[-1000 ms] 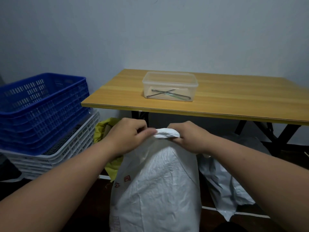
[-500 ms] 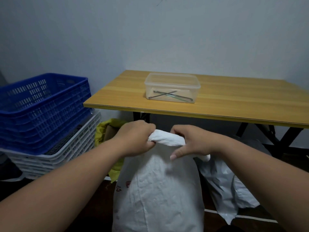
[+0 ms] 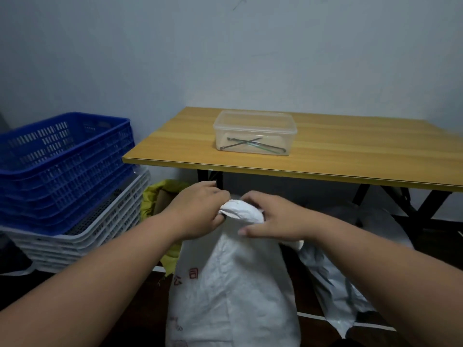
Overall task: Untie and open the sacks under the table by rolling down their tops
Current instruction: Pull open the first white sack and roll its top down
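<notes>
Gripping the bunched top of the white sack [image 3: 233,291], both hands meet just in front of the table [image 3: 325,156] edge. Left hand [image 3: 200,211]: fingers curled over the left end of the gathered top, thumb tucked under it. Right hand [image 3: 273,219]: fingers curled over the right end of the same roll, thumb extended along the front of the sack, tip pointing left. The 2 hands sit close together, with a short stretch of rolled white fabric showing between them. Both forearms are bare and enter from the lower corners.

The sack stands upright on the dark floor in the near centre, its top at about the height of the table's underside. Red printed characters show on its left front; they are too small to read.

Behind the left hand, a yellow sack [image 3: 160,196] sits under the table's left corner, top partly open. To the right, a grey sack [image 3: 335,279] lies slumped on the floor under the table, partly behind the right forearm.

On the table: 1 clear lidded box [image 3: 255,132] holding 2 crossed thin dark sticks.

Left of the table, against the wall: a blue crate [image 3: 62,166] stacked on white crates [image 3: 82,236].
</notes>
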